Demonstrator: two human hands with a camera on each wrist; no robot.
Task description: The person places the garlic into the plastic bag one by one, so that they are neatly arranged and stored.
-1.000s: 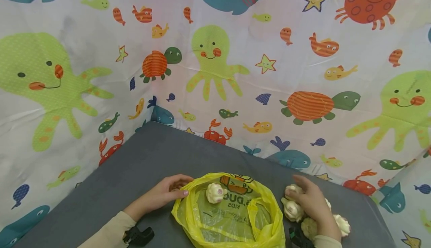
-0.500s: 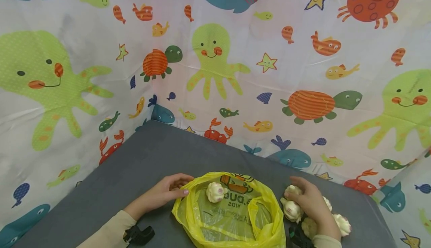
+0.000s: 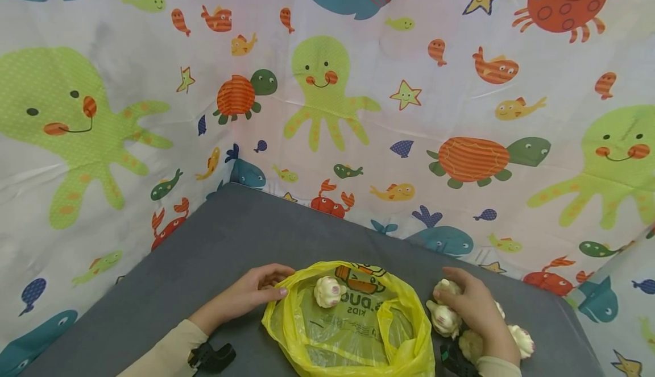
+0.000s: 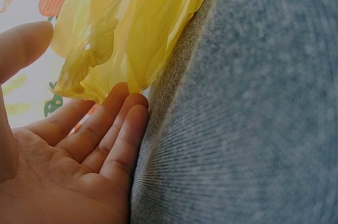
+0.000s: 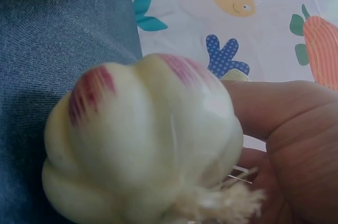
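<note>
- On the grey table [image 3: 245, 223]: yellow bag [image 3: 283, 331], mouth open, one garlic bulb [image 3: 326, 292] inside.
- At bag's rim: left hand [image 3: 260, 287], fingers relaxed, touching.
- Right of bag: loose garlic bulbs [image 3: 445, 319]; right hand [image 3: 475, 304] over them, grip unclear.

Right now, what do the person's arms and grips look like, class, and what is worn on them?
The left sleeve and right sleeve are plain pale cream. A chunky black device sits at each wrist: the left device and the right device, which shows a small green mark. The left grip and right grip are ungloved.
</note>
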